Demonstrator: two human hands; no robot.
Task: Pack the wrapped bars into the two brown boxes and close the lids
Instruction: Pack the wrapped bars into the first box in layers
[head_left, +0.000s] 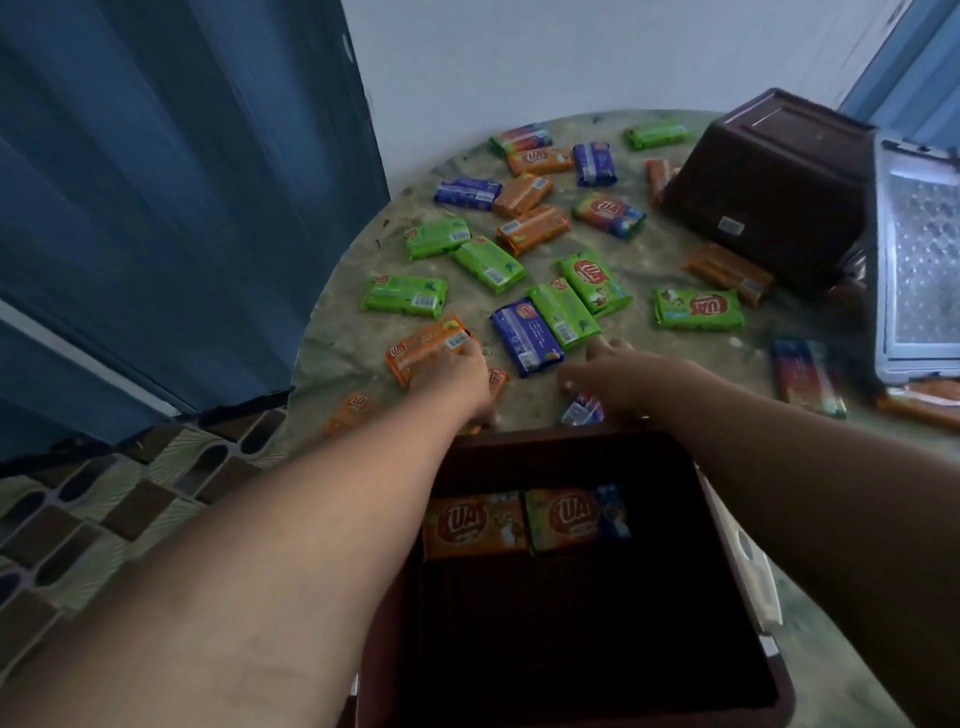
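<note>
Reaching over the near brown box (737, 597) from the table's near edge, both bare arms stretch toward the scattered wrapped bars; head view, the only one. Item: round table (675, 270), mottled green cover, carrying bars in green, orange, blue and mixed wrappers across its middle and far side. Item: near brown box, lid off or out of sight, two bars only lying side by side against its far wall, an orange bar in the box (474, 524) and a mixed-colour one (576, 517); the rest of the floor is bare. Item: second brown box (769, 192) at the far right edge, seemingly tipped or upside down, with a pale patterned lid (919, 270) just beside it. Left hand (457, 382) rests fingers-down on the corner of an orange bar (428, 351), grip not closed as far as can be told. Right hand (618, 379) is spread, fingers apart, fingertip near a blue bar (527, 335) and the green bar (563, 312) overlapping it, holding nothing. Risks, judged: overlapping bars may drag together; slick wrappers could slip from a loose pinch; a forearm may nudge the near box off the table's edge.
</note>
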